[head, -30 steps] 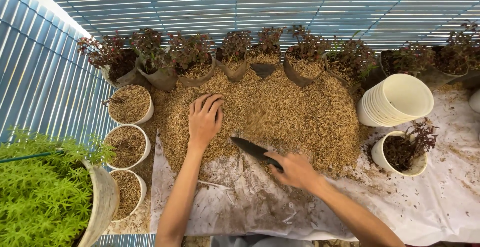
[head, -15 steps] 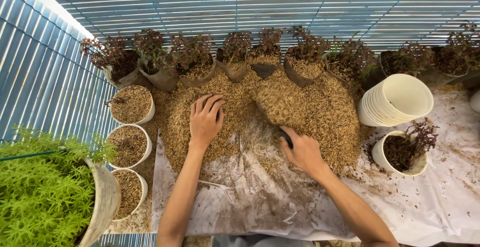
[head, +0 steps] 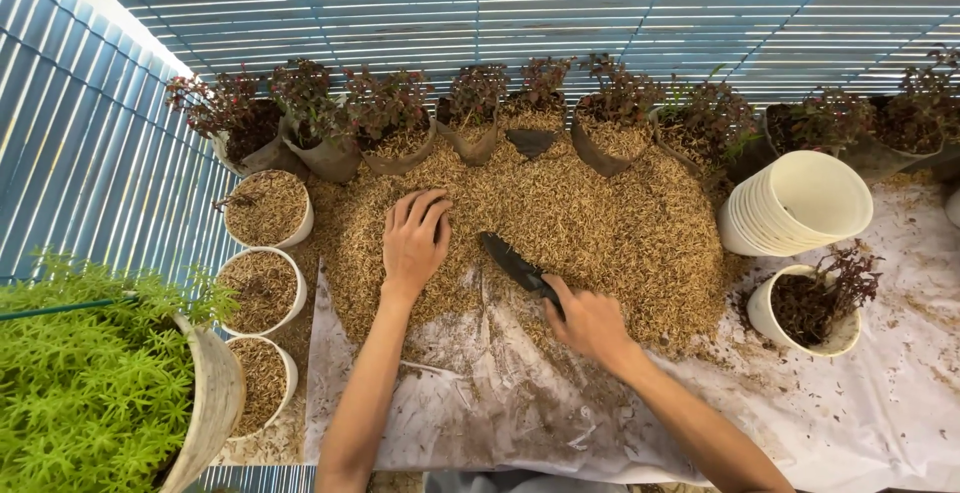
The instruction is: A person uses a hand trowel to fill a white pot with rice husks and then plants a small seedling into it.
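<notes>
Trowel (head: 512, 261) drawn back, husk heap (head: 620, 223) ahead

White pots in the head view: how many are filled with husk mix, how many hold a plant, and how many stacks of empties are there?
Husk-filled white pots: 3
White pot with a reddish plant: 1
Stack of empty white pots: 1
Total: 5

Golden-tan husk heap (head: 600, 223) spreads over a white plastic sheet (head: 880, 413) smudged with brown, and a black trowel (head: 515, 263) cuts across it. White pots (head: 800, 203) sit stacked at one side; dark reddish plants (head: 380, 103) line up against blue-and-white striped slats (head: 500, 3). Bright green foliage (head: 80, 383) glows in the corner.
</notes>
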